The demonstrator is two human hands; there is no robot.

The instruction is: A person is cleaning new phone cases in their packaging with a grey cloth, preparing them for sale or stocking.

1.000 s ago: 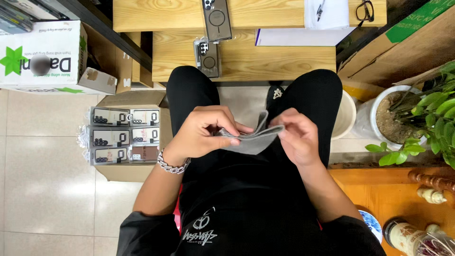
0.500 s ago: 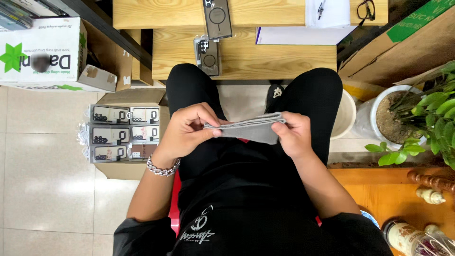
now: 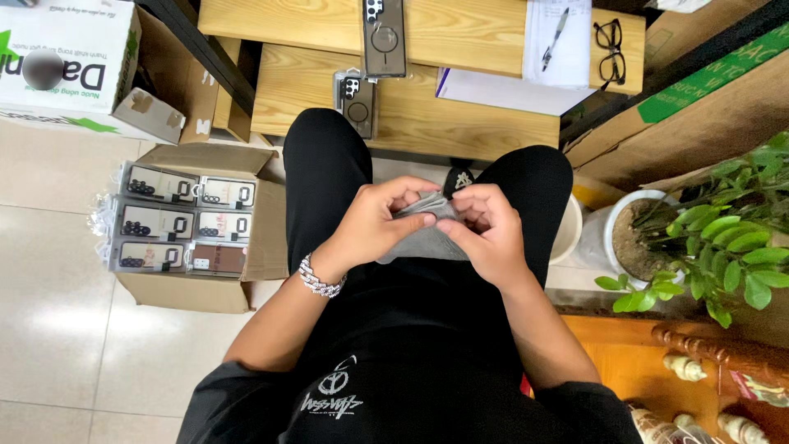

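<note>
I sit in black clothes and hold a small grey cloth (image 3: 423,242) over my lap with both hands. My left hand (image 3: 378,222), with a silver chain bracelet on its wrist, pinches the cloth's left side. My right hand (image 3: 485,234) grips its right side, fingers curled over the top edge. The two hands nearly touch, and most of the cloth is bunched and hidden between them. On the wooden table (image 3: 460,123) beyond my knees lie two clear phone cases (image 3: 384,37) (image 3: 356,99).
An open cardboard box (image 3: 263,222) of packaged phone cases stands on the tiled floor at left. Papers with a pen (image 3: 555,37) and black glasses (image 3: 609,49) lie on the table. A potted green plant (image 3: 723,238) stands at right, cardboard boxes behind it.
The cloth was stretched flat between my hands half a second ago. Now my hands have come together and the cloth is folded or bunched between them.
</note>
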